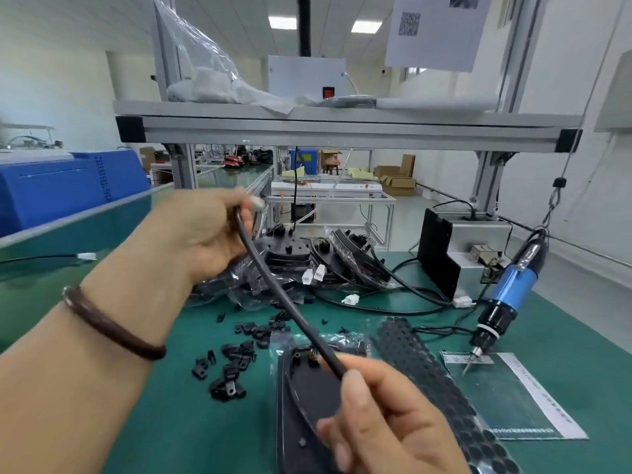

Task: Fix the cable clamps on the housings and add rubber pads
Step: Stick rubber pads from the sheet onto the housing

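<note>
Left hand (205, 237) and right hand (386, 419) each pinch the thick black cable (273, 285), holding it taut over the flat black plastic housing (304, 401) on the green bench (191, 422), likely for clamping with nearby loose black clamps (232, 366).

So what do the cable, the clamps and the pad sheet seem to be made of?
Cable: matte black jacket bending in a smooth curve, likely rubber or PVC. Clamps: apparently rigid moulded black plastic, slight sheen. Pad sheet: dull black raised dots, probably rubber or foam.
</note>
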Action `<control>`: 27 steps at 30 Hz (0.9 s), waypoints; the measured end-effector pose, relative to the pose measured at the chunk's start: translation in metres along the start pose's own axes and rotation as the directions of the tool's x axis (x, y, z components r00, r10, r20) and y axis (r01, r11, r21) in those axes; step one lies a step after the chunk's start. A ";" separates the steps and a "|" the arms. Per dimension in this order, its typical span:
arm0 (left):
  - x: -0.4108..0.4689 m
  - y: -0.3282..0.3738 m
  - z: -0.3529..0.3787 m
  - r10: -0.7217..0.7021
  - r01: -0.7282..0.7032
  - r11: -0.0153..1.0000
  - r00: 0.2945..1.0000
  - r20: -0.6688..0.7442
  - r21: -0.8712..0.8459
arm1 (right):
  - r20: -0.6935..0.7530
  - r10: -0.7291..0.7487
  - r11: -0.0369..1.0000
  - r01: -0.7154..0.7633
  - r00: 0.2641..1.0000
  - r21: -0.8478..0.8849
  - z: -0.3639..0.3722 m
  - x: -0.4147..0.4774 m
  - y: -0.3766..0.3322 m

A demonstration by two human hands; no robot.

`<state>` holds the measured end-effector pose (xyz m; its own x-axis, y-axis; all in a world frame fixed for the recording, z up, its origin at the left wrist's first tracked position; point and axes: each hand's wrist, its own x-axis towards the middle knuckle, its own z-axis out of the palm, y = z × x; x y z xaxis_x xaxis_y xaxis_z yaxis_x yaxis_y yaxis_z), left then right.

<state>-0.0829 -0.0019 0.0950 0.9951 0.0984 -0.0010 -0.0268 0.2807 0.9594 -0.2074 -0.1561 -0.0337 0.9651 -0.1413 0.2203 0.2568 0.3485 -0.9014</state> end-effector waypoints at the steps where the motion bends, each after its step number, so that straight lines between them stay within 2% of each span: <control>1: 0.002 -0.004 -0.006 -0.022 0.019 0.994 0.999 0.028 0.106 | -0.061 -0.009 1.000 0.009 0.998 0.000 -0.008 -0.001 0.004; 4: -0.004 -0.023 -0.024 -0.140 0.067 0.931 0.973 0.183 0.358 | -0.203 -0.114 0.993 0.104 0.972 -0.062 -0.029 0.003 0.010; 6: -0.019 -0.044 -0.033 -0.243 0.076 0.854 0.933 0.266 0.514 | -0.261 -0.181 0.968 0.125 0.948 -0.217 -0.041 0.008 0.011; 9: -0.045 -0.086 -0.040 -0.321 0.110 0.800 0.909 0.265 0.590 | -0.253 -0.257 0.863 0.104 0.933 -0.494 -0.056 0.019 0.015; 11: -0.058 -0.114 -0.042 -0.295 0.108 0.804 0.927 0.233 0.585 | -0.254 -0.222 0.832 0.047 0.942 -0.552 -0.063 0.030 0.021; 13: -0.066 -0.140 -0.044 -0.195 0.061 0.798 0.967 0.161 0.600 | -0.243 -0.164 0.804 -0.013 0.956 -0.594 -0.067 0.038 0.026; 14: -0.069 -0.148 -0.044 -0.103 0.003 0.765 0.988 0.118 0.644 | -0.227 -0.141 0.777 -0.034 0.964 -0.628 -0.068 0.041 0.028; 16: -0.075 -0.159 -0.043 0.048 -0.114 0.625 0.993 0.108 0.772 | -0.174 -0.097 0.692 -0.059 0.980 -0.719 -0.069 0.044 0.032; 18: -0.078 -0.167 -0.041 0.111 -0.147 0.531 0.988 0.104 0.835 | -0.141 -0.065 0.630 -0.069 0.988 -0.773 -0.070 0.045 0.034; 19: -0.079 -0.169 -0.040 0.120 -0.141 0.518 0.989 0.092 0.843 | -0.140 -0.049 0.619 -0.080 0.989 -0.781 -0.070 0.044 0.032; 24: -0.080 -0.174 -0.037 0.079 -0.052 0.591 0.997 0.007 0.805 | -0.192 -0.005 0.654 -0.142 0.981 -0.743 -0.064 0.038 0.026; 27: -0.080 -0.178 -0.037 0.095 -0.059 0.606 0.995 0.002 0.794 | -0.234 0.011 0.682 -0.179 0.972 -0.710 -0.061 0.036 0.026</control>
<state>-0.1611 -0.0240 -0.0865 0.9882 0.1230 0.0909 -0.0001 -0.5936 0.8048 -0.1692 -0.2083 -0.0723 0.9294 -0.3500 0.1168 -0.0332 -0.3947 -0.9182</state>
